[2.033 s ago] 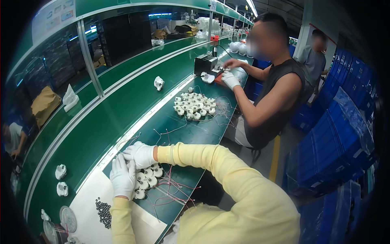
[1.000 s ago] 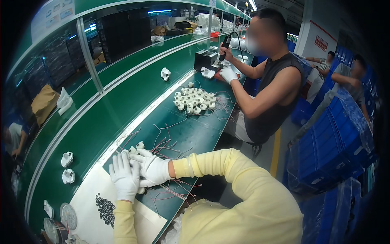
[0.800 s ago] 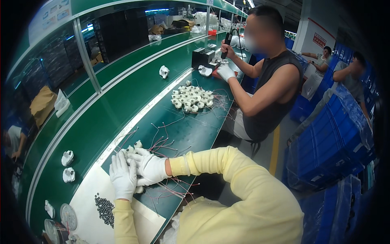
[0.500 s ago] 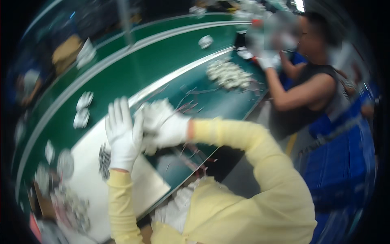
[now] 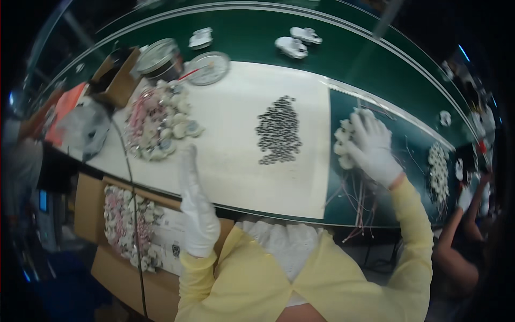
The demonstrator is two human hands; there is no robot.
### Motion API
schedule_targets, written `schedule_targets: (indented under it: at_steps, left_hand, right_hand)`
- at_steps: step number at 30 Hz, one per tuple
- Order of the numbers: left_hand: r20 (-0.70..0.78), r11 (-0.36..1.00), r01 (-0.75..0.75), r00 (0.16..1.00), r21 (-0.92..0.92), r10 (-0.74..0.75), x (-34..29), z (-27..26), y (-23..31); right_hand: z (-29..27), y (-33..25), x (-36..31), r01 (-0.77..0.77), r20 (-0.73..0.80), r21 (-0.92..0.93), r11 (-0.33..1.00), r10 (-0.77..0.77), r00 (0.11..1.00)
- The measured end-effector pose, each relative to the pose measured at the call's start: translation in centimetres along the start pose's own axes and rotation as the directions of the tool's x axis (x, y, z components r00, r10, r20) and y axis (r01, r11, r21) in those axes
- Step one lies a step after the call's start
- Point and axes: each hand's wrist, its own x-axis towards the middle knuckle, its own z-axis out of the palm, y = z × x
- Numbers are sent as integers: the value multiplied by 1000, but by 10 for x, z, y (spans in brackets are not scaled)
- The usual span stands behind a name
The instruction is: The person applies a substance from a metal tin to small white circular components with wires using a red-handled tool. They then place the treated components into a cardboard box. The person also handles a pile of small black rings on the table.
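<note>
My left hand (image 5: 197,212), in a white glove, is held edge-on at the table's near edge, fingers stretched out and holding nothing. Its fingertips point at a pile of small white parts with pink wires (image 5: 155,126). On the dark green surface to the right, my right hand (image 5: 373,147), also gloved, lies open with fingers spread over a cluster of white parts (image 5: 343,144). Thin wires (image 5: 358,201) trail from that cluster toward me. Between the hands, many small dark round pieces (image 5: 279,131) lie on a white sheet (image 5: 230,107).
A tin (image 5: 160,60) and a round clear dish (image 5: 212,68) stand at the back left, beside a small cardboard box (image 5: 115,78). An open carton (image 5: 99,263) holds more wired parts below left. White housings (image 5: 291,47) sit on the green belt (image 5: 241,31). A co-worker's arm (image 5: 456,249) is at right.
The view has swung left. My left hand has moved away from my right hand, over to the left pile. My right hand is still on the white cluster.
</note>
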Motion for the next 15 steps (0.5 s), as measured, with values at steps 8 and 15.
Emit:
schedule_targets:
  at_steps: [8,15]
  left_hand:
    - [16,864,-85,996,496,89,-22,11,-57]
    - [-84,897,-94,986,432,144,-10,19,-60]
  right_hand:
    - [-46,-99,133,384,-242,216,898,-332,912]
    - [35,-206,312,354,-29,-58,933,-356,934]
